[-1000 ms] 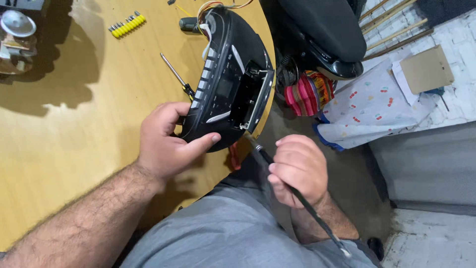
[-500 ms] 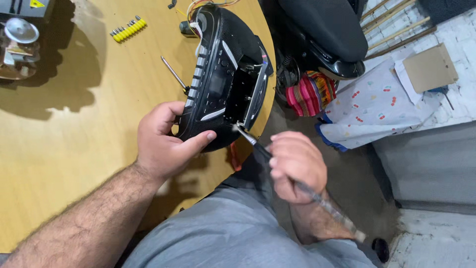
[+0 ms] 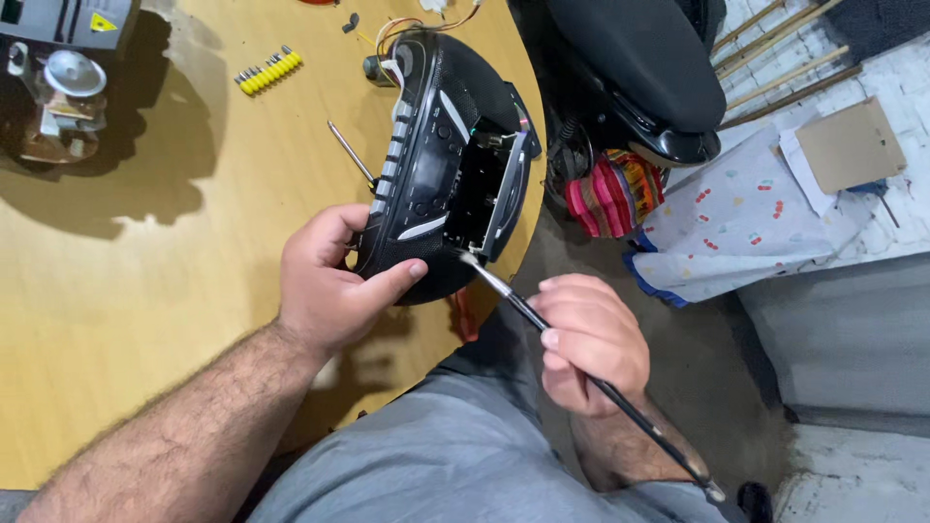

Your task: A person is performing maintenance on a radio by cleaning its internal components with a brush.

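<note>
A black portable radio cassette player [image 3: 441, 155] lies at the right edge of the wooden table [image 3: 145, 291], its cassette door hanging open. My left hand [image 3: 334, 281] grips the near end of the player, thumb across its front. My right hand [image 3: 591, 344] holds a thin long-handled brush [image 3: 581, 373]. The brush tip touches the lower corner of the open cassette bay. The handle runs back past my wrist toward the floor.
A loose telescopic antenna [image 3: 351, 155] lies beside the player. A yellow strip of screwdriver bits [image 3: 269, 72] and a dismantled mechanism [image 3: 53, 97] sit further left. Coloured wires [image 3: 407, 24] trail from the player's far end. A black chair [image 3: 639, 68] and patterned cloth [image 3: 746, 213] are on the right.
My right hand has risen from my lap and brought the brush tip up to the open cassette bay. My left hand keeps its grip on the player.
</note>
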